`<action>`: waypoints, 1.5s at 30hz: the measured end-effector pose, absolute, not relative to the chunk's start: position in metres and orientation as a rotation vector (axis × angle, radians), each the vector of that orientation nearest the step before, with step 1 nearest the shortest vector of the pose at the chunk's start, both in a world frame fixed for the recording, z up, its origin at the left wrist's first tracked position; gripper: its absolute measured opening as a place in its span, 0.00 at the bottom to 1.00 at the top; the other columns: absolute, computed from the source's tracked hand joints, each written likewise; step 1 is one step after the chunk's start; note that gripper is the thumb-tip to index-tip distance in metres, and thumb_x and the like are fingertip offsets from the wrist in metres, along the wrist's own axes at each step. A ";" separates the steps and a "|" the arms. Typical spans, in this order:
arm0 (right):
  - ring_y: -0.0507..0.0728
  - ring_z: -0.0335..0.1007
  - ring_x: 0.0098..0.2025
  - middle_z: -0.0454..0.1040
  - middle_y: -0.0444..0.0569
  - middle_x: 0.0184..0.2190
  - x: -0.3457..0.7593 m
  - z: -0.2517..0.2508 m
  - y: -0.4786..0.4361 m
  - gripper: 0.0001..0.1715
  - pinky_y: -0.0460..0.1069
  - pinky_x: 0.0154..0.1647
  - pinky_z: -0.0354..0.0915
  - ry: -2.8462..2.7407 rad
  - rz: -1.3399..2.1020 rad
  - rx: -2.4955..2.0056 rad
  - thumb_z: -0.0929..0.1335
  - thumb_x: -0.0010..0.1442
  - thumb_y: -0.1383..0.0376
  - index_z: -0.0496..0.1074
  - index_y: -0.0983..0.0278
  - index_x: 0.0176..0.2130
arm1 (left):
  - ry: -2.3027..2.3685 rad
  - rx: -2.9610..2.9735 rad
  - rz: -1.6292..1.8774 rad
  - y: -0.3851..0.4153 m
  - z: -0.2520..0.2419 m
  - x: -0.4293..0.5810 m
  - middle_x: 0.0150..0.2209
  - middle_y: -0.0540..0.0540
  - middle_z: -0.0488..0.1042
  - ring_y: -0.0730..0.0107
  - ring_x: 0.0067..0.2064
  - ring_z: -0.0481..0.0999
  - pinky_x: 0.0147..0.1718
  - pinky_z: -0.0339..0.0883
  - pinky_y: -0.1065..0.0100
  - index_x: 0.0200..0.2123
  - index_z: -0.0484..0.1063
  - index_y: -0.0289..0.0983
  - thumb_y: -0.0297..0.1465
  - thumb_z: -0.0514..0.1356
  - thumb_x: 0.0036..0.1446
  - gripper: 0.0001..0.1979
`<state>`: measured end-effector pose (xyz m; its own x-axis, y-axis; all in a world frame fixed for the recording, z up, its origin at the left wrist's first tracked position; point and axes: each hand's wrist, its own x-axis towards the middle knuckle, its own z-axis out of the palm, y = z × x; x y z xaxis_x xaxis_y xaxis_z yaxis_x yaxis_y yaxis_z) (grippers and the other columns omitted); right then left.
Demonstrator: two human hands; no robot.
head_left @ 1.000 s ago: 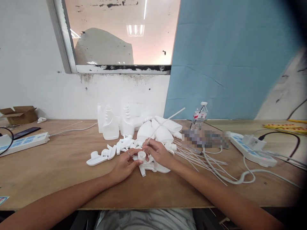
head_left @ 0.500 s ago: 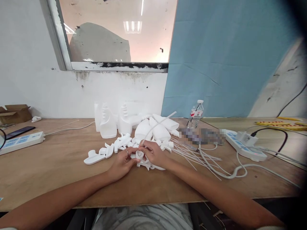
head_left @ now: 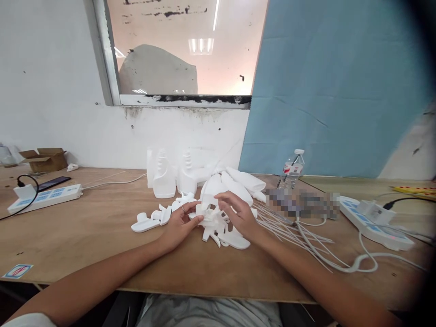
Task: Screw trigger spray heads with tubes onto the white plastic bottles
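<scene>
So my left hand (head_left: 180, 225) is pinched between thumb and fingers on a white trigger sprayer head (head_left: 203, 210), right in front of me over the middle of the counter (head_left: 102, 240). My right hand (head_left: 240, 215) is just beside it, fingers loosely curled with a gap to the thumb, nothing in it that I can make out.

Right below and around both hands there's a messy heap of sprayer heads (head_left: 235, 239), with a few more trailing off to my left. Just behind, a couple of white spray bottles (head_left: 164, 184) stand upright, and others (head_left: 235, 185) lie in a pile.

Off to the right: a bunch of thin white tubes (head_left: 289, 231), a clear water bottle (head_left: 293, 170) and a power strip (head_left: 374, 222) with a charger plugged in. Far left: another power strip (head_left: 47, 200), a phone (head_left: 54, 183) and an open cardboard box (head_left: 47, 160).
</scene>
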<state>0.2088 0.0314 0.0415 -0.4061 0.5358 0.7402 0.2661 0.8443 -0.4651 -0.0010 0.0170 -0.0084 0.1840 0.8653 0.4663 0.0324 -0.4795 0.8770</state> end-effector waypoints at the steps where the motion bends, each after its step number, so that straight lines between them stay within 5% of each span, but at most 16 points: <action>1: 0.56 0.69 0.39 0.71 0.50 0.38 0.211 0.041 0.032 0.12 0.51 0.41 0.65 -2.045 0.180 -0.553 0.60 0.67 0.66 0.67 0.59 0.49 | 0.884 1.707 1.402 0.018 -0.007 -0.003 0.49 0.43 0.72 0.60 0.51 0.71 0.49 0.69 0.61 0.54 0.68 0.40 0.40 0.63 0.56 0.24; 7: 0.60 0.65 0.54 0.73 0.53 0.51 0.210 0.058 0.032 0.24 0.57 0.50 0.57 -2.372 -0.804 -0.264 0.60 0.65 0.74 0.62 0.59 0.58 | 0.923 2.090 1.326 0.023 0.025 -0.019 0.43 0.47 0.75 0.65 0.46 0.74 0.47 0.68 0.65 0.59 0.61 0.43 0.37 0.63 0.57 0.27; 13: 0.60 0.68 0.48 0.73 0.55 0.52 0.194 0.113 0.046 0.24 0.56 0.45 0.57 -2.388 -1.015 -0.342 0.58 0.65 0.77 0.62 0.63 0.58 | 1.006 2.448 1.299 0.038 0.101 -0.029 0.40 0.47 0.77 0.66 0.42 0.75 0.46 0.67 0.66 0.59 0.61 0.40 0.38 0.63 0.57 0.28; 20: 0.58 0.70 0.42 0.74 0.50 0.43 0.198 0.179 0.058 0.17 0.53 0.37 0.65 -1.893 -0.471 -0.406 0.68 0.57 0.74 0.67 0.62 0.47 | 1.339 2.185 2.095 0.098 0.164 -0.076 0.50 0.41 0.71 0.66 0.48 0.72 0.44 0.66 0.67 0.54 0.62 0.36 0.40 0.55 0.62 0.21; 25: 0.54 0.72 0.33 0.74 0.45 0.35 0.228 0.208 0.049 0.24 0.50 0.29 0.70 -1.416 0.245 -0.100 0.76 0.47 0.74 0.65 0.60 0.40 | 1.834 1.980 1.470 0.133 0.146 -0.112 0.51 0.37 0.70 0.60 0.47 0.73 0.42 0.66 0.65 0.55 0.59 0.34 0.46 0.61 0.53 0.32; 28: 0.54 0.74 0.28 0.74 0.44 0.33 0.241 0.215 0.046 0.28 0.53 0.28 0.71 -1.397 0.422 -0.049 0.78 0.43 0.71 0.65 0.59 0.40 | 1.927 2.035 1.085 0.137 0.132 -0.117 0.46 0.36 0.73 0.56 0.43 0.74 0.37 0.65 0.64 0.47 0.65 0.33 0.46 0.66 0.46 0.30; 32: 0.55 0.76 0.28 0.72 0.42 0.31 0.245 0.215 0.050 0.23 0.51 0.29 0.72 -1.344 0.459 -0.073 0.79 0.42 0.68 0.68 0.60 0.35 | 1.954 2.104 1.044 0.129 0.135 -0.112 0.37 0.41 0.74 0.58 0.39 0.73 0.34 0.62 0.66 0.33 0.68 0.35 0.41 0.66 0.45 0.18; 37: 0.54 0.76 0.32 0.71 0.42 0.34 0.241 0.213 0.057 0.24 0.52 0.36 0.73 -1.283 0.428 -0.083 0.79 0.43 0.65 0.67 0.57 0.37 | 1.846 2.273 1.172 0.096 0.158 -0.092 0.37 0.47 0.74 0.62 0.39 0.71 0.33 0.61 0.69 0.39 0.70 0.37 0.42 0.65 0.47 0.19; 45: 0.53 0.76 0.31 0.71 0.42 0.34 0.238 0.212 0.052 0.23 0.52 0.37 0.73 -1.329 0.430 -0.080 0.78 0.44 0.65 0.65 0.57 0.36 | 1.698 2.505 1.045 0.053 0.170 -0.057 0.34 0.50 0.74 0.65 0.35 0.72 0.29 0.59 0.70 0.33 0.72 0.38 0.39 0.65 0.48 0.12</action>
<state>0.2380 0.0520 0.2124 0.1739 0.3483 0.9211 -0.2578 0.9188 -0.2988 -0.0573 0.0529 0.1704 0.2251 0.8098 0.5418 0.8487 -0.4361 0.2992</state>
